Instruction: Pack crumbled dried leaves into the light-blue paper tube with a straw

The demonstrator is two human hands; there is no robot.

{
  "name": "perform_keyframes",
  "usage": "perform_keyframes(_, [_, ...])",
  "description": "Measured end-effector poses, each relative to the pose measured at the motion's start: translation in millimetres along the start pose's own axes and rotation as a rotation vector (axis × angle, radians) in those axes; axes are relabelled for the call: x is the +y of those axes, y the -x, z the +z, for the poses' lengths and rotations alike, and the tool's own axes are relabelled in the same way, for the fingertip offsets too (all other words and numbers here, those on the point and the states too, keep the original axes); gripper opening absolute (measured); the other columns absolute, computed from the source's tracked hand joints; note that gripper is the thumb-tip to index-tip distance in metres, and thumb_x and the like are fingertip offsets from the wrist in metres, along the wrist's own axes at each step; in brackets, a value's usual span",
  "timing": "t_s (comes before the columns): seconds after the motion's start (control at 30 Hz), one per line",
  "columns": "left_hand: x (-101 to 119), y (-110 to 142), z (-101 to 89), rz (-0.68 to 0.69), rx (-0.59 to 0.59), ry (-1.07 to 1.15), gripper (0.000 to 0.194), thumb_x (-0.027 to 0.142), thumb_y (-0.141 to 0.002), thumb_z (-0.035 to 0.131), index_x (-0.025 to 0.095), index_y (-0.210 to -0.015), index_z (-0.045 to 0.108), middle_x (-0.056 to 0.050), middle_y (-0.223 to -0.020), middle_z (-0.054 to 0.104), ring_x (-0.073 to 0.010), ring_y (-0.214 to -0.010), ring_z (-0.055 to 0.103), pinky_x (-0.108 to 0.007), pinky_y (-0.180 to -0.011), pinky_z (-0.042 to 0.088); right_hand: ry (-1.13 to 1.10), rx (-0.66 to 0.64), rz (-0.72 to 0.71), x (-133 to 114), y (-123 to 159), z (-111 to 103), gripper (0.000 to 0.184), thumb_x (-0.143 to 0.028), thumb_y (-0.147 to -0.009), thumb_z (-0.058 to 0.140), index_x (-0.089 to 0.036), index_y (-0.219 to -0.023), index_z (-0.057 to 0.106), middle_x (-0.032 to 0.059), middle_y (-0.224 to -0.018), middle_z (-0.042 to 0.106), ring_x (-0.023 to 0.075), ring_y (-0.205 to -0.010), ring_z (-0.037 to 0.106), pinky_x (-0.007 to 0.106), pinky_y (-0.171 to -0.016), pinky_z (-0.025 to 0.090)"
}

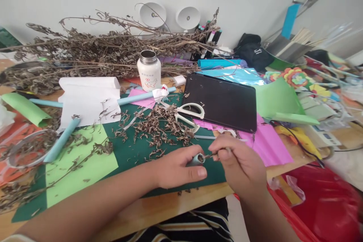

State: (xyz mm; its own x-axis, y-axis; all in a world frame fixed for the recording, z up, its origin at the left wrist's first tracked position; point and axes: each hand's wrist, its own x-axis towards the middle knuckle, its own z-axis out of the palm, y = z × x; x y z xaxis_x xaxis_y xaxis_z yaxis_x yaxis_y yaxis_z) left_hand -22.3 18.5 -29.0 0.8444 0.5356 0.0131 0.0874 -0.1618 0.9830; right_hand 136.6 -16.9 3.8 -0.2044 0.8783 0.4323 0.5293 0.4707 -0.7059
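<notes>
My left hand (181,168) is wrapped around a light-blue paper tube (195,160), whose open end faces right with dried plant bits inside. My right hand (241,159) pinches a thin brown piece, which looks like dried leaf or stem, at the mouth of the tube. Just beyond my hands lies a loose heap of dried leaves (159,124) on the green mat (124,159). White-handled scissors (190,111) rest partly on that heap, their blades largely hidden. Another blue tube (62,140) lies to the left, close to a light-green sheet (85,170).
A large pile of dried stalks (99,49) runs along the wall. An uncapped white bottle (149,72) stands behind the leaves. A black flat tray or tablet (221,100) lies to the right, with pink paper (269,143) beside it. Below right is a red bag (326,200).
</notes>
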Motion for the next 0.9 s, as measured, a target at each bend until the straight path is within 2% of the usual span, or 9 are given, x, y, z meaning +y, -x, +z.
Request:
perform_keyframes(0.17, [-4,3,-0.4,-0.001,-0.048,-0.009,0.060,0.068,-0.068,0.037,0.017,-0.098,0.043,-0.005,-0.084,0.047,-0.0198,-0.079,0.044,-0.031,-0.068,0.040,0.146,-0.161,-0.091,3,2,4,0.017,-0.017,-0.082,0.036,-0.021,-0.078,0.051,-0.0004,-0.062,0.054,0.0121,-0.058,0.049,0.024,-0.053,0.038])
perform_keyframes(0.33, [-5,4,3.3,0.112,-0.055,-0.015,0.059,0.062,-0.078,0.016,0.014,-0.102,0.040,-0.009,-0.093,0.046,-0.0207,-0.088,0.043,-0.034,-0.079,0.039,0.231,-0.192,-0.202,7,6,9,0.017,-0.017,-0.081,0.037,-0.019,-0.087,0.053,0.0019,-0.066,0.056,0.0132,-0.061,0.048,0.025,-0.055,0.038])
perform_keyframes(0.4, [-6,4,5.5,0.129,-0.029,-0.043,0.060,0.059,-0.080,0.007,0.014,-0.103,0.039,-0.010,-0.094,0.046,-0.0201,-0.086,0.043,-0.034,-0.080,0.038,0.271,-0.192,-0.202,9,7,11,0.017,-0.015,-0.081,0.038,-0.018,-0.088,0.052,0.0017,-0.064,0.057,0.0133,-0.059,0.048,0.025,-0.054,0.039])
perform_keyframes(0.5, [-9,5,7.4,0.097,-0.038,-0.093,0.068,0.062,-0.076,-0.004,0.014,-0.098,0.039,-0.010,-0.091,0.045,-0.0203,-0.084,0.042,-0.037,-0.079,0.037,0.261,-0.140,-0.142,12,9,13,0.011,-0.018,-0.079,0.042,-0.019,-0.072,0.050,-0.0001,-0.056,0.053,0.0120,-0.052,0.046,0.023,-0.048,0.037])
perform_keyframes(0.6, [-12,6,8.1,0.058,-0.054,-0.120,0.070,0.063,-0.073,-0.011,0.015,-0.091,0.037,-0.008,-0.088,0.043,-0.0191,-0.080,0.040,-0.036,-0.075,0.037,0.228,-0.073,-0.147,15,10,15,0.018,-0.022,-0.078,0.047,-0.018,-0.061,0.043,-0.0007,-0.054,0.053,0.0104,-0.049,0.046,0.022,-0.045,0.037])
perform_keyframes(0.8, [-13,5,8.6,0.078,-0.054,-0.166,0.062,0.061,-0.073,-0.013,0.017,-0.076,0.031,-0.003,-0.079,0.036,-0.0157,-0.072,0.036,-0.033,-0.073,0.037,0.129,-0.031,-0.290,20,14,16,0.011,-0.026,-0.078,0.050,-0.016,-0.072,0.051,0.0019,-0.062,0.055,0.0105,-0.057,0.048,0.024,-0.052,0.040])
perform_keyframes(0.9, [-14,4,8.9,0.085,-0.042,-0.162,0.061,0.060,-0.075,-0.012,0.017,-0.078,0.031,-0.003,-0.079,0.037,-0.0153,-0.072,0.036,-0.032,-0.072,0.036,0.101,-0.051,-0.300,23,19,16,0.004,-0.018,-0.078,0.050,-0.016,-0.080,0.053,0.0037,-0.069,0.054,0.0121,-0.064,0.048,0.026,-0.056,0.042])
